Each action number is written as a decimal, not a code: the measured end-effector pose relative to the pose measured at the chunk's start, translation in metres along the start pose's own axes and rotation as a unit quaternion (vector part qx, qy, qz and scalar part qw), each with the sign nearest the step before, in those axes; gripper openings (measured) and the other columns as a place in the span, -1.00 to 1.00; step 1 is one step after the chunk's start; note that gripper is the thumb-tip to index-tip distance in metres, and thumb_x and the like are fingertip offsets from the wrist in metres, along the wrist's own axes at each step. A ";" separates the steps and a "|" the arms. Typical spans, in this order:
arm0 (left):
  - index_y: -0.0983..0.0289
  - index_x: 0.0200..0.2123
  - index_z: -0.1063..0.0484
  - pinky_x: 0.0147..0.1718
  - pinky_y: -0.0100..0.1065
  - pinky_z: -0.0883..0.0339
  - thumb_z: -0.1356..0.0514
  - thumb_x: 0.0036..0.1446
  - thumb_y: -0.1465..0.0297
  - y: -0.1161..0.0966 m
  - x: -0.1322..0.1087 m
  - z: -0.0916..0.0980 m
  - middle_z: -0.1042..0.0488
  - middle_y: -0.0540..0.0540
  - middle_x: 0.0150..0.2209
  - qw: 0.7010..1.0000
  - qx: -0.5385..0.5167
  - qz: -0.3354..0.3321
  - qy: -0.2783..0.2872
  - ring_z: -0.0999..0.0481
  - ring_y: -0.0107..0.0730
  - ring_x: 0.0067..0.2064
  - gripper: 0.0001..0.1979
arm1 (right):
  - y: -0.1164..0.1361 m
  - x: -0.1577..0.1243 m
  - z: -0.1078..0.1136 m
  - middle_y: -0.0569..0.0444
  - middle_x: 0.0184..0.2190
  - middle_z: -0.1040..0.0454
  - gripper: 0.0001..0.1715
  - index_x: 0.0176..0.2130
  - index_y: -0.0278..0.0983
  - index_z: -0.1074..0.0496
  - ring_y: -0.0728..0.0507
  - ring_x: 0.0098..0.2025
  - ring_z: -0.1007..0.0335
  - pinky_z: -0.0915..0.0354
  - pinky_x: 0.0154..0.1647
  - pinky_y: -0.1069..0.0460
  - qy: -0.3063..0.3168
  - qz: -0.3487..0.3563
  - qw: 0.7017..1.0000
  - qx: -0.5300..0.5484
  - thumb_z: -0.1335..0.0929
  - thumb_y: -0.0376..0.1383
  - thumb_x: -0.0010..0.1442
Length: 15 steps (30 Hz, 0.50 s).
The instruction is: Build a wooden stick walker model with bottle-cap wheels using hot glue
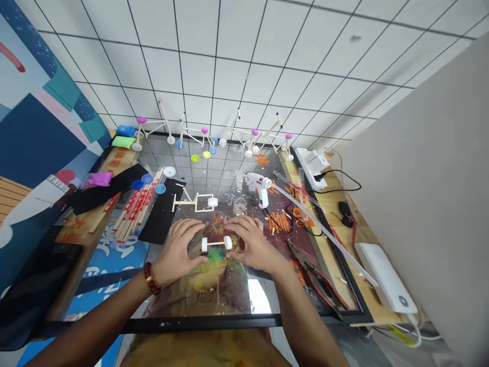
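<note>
In the head view, a small axle [216, 243] sits nearer the person than the glue gun [262, 187] and to its left. It is a thin, pale, straight stick with a white, round, cap-like wheel at each end, both wheels standing on edge. The left hand [176, 251] is spread in a loose curve beside one wheel; the right hand [252, 243] is likewise parted, thumb and fingers on either side of the other. Whether any fingertip touches the axle, I cannot tell. Left of the glue gun lies a pale stick frame [186, 202] with a similar white wheel [213, 202].
</note>
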State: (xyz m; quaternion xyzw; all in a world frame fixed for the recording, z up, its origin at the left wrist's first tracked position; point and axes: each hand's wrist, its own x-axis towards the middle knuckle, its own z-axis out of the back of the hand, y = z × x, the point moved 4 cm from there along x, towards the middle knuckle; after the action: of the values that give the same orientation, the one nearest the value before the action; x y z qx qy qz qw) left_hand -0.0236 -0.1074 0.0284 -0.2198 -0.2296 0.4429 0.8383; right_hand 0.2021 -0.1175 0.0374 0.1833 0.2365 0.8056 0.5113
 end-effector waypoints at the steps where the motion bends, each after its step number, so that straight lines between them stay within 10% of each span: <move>1: 0.18 0.17 -0.31 0.21 0.08 -0.19 -0.38 -0.03 0.17 0.000 0.000 0.000 -0.41 0.21 0.15 1.000 0.003 -0.005 0.007 -0.34 0.05 0.19 -0.31 | 0.000 0.000 0.000 -0.04 0.19 -0.39 -0.28 0.12 -0.09 -0.39 -0.32 0.26 -0.18 0.10 0.26 -0.27 0.001 -0.001 1.000 0.002 -0.56 -0.15 -0.02; 15: 0.08 0.00 -0.49 0.24 0.14 -0.09 -0.29 0.10 0.25 -0.002 0.001 -0.002 -0.39 0.14 0.19 0.999 0.002 -0.009 0.035 -0.26 0.04 0.25 -0.64 | -0.003 0.001 -0.002 0.02 0.16 -0.41 -0.63 -0.02 -0.01 -0.51 -0.35 0.30 -0.13 0.05 0.25 -0.30 0.024 -0.003 1.000 -0.015 -0.47 -0.13 0.14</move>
State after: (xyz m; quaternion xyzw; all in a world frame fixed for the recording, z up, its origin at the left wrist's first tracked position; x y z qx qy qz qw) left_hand -0.0204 -0.1076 0.0286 -0.2320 -0.2009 0.4280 0.8501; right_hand 0.2033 -0.1157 0.0340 0.1556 0.2369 0.8119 0.5103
